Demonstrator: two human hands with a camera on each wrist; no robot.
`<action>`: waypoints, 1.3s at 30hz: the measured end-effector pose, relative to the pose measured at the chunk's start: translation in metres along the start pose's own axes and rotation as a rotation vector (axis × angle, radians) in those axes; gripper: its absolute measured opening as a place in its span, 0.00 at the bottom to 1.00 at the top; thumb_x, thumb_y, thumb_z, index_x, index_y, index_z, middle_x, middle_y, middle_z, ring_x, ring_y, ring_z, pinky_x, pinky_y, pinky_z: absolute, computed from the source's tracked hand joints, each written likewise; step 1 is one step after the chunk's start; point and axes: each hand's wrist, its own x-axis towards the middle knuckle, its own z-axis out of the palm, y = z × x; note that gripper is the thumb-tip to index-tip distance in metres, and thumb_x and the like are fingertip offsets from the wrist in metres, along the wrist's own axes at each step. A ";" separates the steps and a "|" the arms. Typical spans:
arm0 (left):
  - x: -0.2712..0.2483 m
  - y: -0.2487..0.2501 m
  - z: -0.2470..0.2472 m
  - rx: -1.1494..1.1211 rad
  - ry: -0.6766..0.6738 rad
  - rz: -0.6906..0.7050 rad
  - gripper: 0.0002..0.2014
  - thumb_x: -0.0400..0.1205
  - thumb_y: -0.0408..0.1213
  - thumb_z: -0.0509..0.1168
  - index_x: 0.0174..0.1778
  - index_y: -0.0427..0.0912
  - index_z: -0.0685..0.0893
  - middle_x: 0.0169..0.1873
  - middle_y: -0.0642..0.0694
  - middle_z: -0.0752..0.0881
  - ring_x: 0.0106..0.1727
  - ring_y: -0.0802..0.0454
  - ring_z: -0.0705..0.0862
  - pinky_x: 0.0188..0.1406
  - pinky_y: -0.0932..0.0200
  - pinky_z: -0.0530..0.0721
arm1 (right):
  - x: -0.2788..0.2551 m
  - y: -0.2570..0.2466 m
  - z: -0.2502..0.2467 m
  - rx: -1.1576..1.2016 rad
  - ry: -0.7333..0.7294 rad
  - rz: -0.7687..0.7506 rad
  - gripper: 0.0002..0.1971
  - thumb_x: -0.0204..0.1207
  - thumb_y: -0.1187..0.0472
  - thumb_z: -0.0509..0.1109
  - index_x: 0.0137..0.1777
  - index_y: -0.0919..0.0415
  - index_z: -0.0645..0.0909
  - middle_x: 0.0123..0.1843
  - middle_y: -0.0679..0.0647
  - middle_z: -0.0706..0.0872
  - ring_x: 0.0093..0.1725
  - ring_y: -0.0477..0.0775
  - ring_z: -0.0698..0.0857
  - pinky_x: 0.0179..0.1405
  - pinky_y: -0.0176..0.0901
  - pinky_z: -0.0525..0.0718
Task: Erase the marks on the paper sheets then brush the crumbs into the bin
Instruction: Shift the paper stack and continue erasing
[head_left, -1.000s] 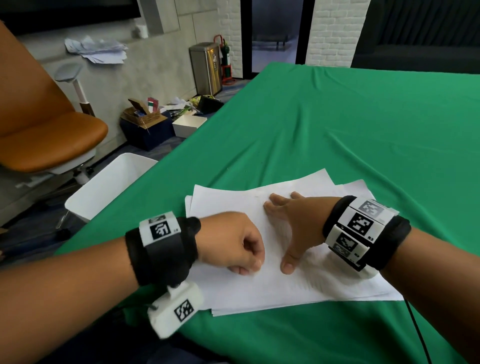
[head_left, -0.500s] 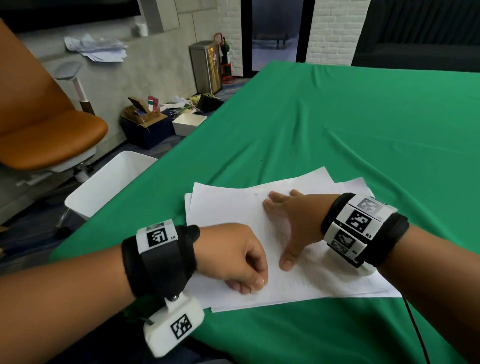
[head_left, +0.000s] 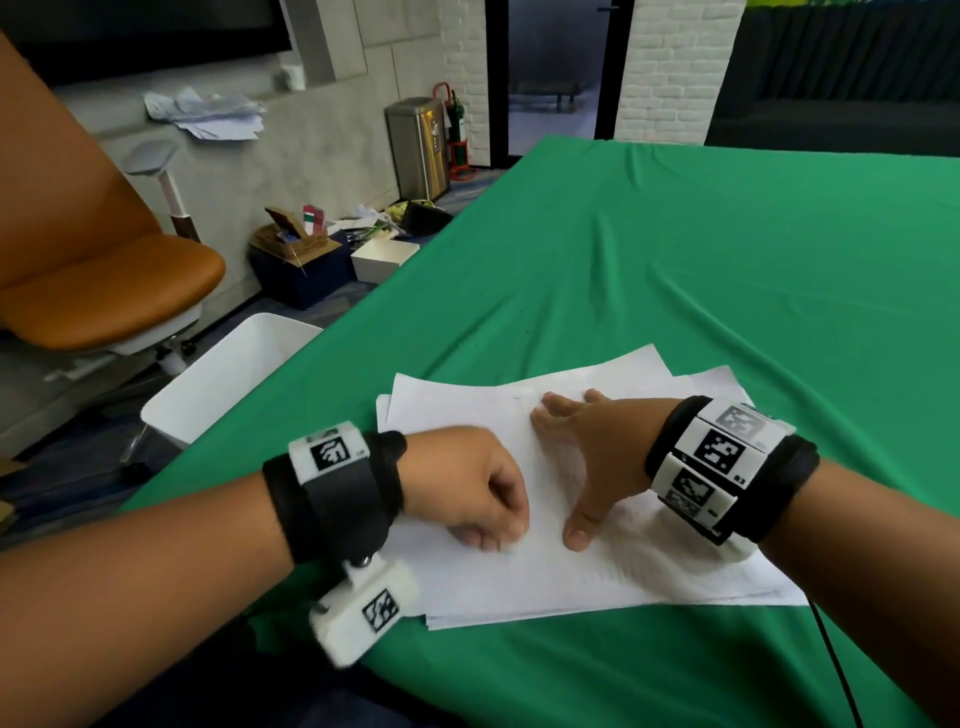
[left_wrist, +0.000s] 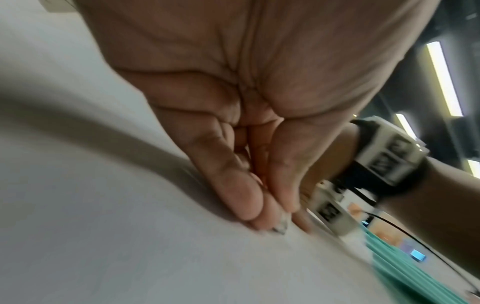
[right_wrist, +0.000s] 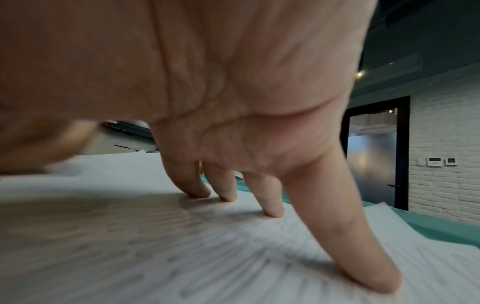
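L hand (head_left: 467, 488) is curled tight, fingertips pinching a small eraser (left_wrist: 359, 223) w/ its grey-smudged tip down on the top sheet; only that tip shows, so shape and how much is left can't be made out. R hand (head_left: 587, 457) lies flat, fingers (right_wrist: 275, 197) spread and pressing the paper sheets (head_left: 519, 582), grasping nothing. The stack sits near the table's (head_left: 675, 249) near-left corner, sheets fanned unevenly, bottom ones poking out at the near edge. White bin (head_left: 228, 379) stands on the floor just off the table's left edge, beside the stack. Risks, as I judge them: rubbing hard toward the unpinned near-left part of the sheet could buckle or tear it, since the R hand anchors only the far-right portion; loose sheets underneath could slide on the cloth; crumbs may scatter onto the green cloth, where they'd be harder to brush into the bin; a wide sweep could send them past the bin onto the floor. Hard to see: the marks themselves — faint grey lines near the R hand, blurred in the wrist views; any crumbs are too small to tell; bin's inside is mostly cut off by the table edge.
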 end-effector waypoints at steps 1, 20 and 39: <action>0.005 -0.002 -0.008 -0.006 0.084 -0.007 0.04 0.81 0.29 0.75 0.50 0.33 0.92 0.37 0.41 0.92 0.39 0.49 0.90 0.48 0.54 0.93 | 0.000 0.000 0.000 -0.002 -0.001 -0.002 0.77 0.51 0.26 0.85 0.92 0.45 0.37 0.92 0.39 0.39 0.92 0.62 0.43 0.88 0.68 0.55; -0.024 -0.017 -0.029 -0.405 0.364 0.055 0.05 0.85 0.27 0.70 0.44 0.38 0.87 0.32 0.50 0.89 0.30 0.57 0.83 0.29 0.63 0.83 | -0.005 0.001 0.000 0.027 0.058 -0.039 0.76 0.50 0.26 0.86 0.92 0.46 0.44 0.92 0.38 0.46 0.91 0.57 0.49 0.86 0.68 0.63; -0.017 -0.064 -0.002 -1.338 0.260 0.034 0.05 0.75 0.27 0.70 0.44 0.36 0.85 0.35 0.41 0.82 0.27 0.54 0.75 0.20 0.64 0.73 | -0.018 -0.031 0.018 1.280 -0.420 -0.473 0.07 0.81 0.59 0.75 0.55 0.61 0.83 0.58 0.65 0.88 0.52 0.60 0.89 0.49 0.48 0.88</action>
